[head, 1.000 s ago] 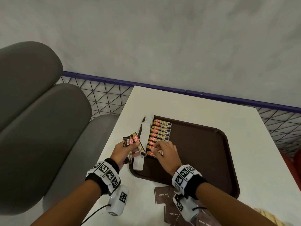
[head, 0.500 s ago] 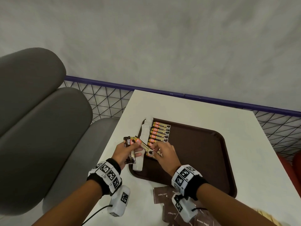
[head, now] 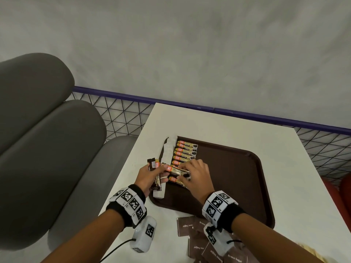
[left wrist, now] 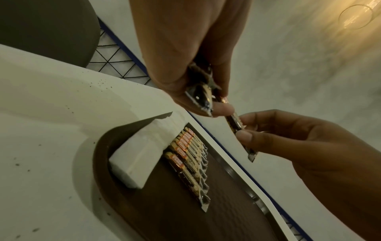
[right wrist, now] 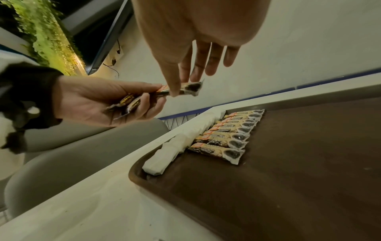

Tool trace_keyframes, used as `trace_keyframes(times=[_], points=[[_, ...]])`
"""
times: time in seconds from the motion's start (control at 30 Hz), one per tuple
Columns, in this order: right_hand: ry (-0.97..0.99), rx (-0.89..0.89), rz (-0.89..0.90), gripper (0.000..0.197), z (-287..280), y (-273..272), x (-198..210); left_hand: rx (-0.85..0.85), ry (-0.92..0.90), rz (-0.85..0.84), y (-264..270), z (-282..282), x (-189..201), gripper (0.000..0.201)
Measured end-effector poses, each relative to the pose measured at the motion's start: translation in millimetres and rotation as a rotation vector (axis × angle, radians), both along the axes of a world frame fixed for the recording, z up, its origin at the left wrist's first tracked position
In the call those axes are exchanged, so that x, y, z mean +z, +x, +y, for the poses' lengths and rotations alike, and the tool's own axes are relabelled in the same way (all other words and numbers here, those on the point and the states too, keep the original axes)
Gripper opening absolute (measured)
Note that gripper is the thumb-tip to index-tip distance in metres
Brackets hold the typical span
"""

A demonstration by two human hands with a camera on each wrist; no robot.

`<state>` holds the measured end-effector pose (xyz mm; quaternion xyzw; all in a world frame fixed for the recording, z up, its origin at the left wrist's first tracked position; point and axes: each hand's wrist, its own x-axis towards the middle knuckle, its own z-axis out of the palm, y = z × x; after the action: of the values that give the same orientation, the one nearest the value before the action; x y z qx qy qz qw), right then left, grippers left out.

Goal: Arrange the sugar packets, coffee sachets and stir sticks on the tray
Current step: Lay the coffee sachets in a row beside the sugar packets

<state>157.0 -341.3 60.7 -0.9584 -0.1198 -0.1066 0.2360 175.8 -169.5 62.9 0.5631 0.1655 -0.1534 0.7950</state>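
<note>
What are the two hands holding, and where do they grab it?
The right hand pinches one coffee sachet at its dark end. The left hand grips that sachet's orange end, plus a bunch of spare sachets around their middles.

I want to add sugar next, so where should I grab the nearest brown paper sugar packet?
Pinch the brown paper sugar packet at its left edge, coming from above: it lies flat on the white table, and its right side is overlapped by other packets.
</note>
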Motion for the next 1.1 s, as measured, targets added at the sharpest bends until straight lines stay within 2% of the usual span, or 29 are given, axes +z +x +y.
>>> trace_keyframes(times=[0.2, 0.4, 0.57, 0.77, 1.1], points=[[-0.078, -0.06, -0.049, 0.023, -8, 3, -7, -0.019, -0.002, 0.021, -1, 2, -3, 0.015], [-0.174, -0.07, 0.171, 0.025, -24, -11, -27, 0.144, -0.081, 0.15, 4, 35, -19, 0.004], [-0.218, -0.037, 0.225, 0.025, -15, -19, -43, 0.138, -0.123, 0.164, 5, 48, -26, 0.012], [-0.221, -0.031, 0.256, 0.023, -2, -13, -53, 0.104, -0.023, 0.165, 5, 56, -28, 0.025], [-0.271, -0.044, 0.221, 0.024, -5, -7, -57, 0.051, -0.001, 0.191, 0, 54, -24, 0.026]])
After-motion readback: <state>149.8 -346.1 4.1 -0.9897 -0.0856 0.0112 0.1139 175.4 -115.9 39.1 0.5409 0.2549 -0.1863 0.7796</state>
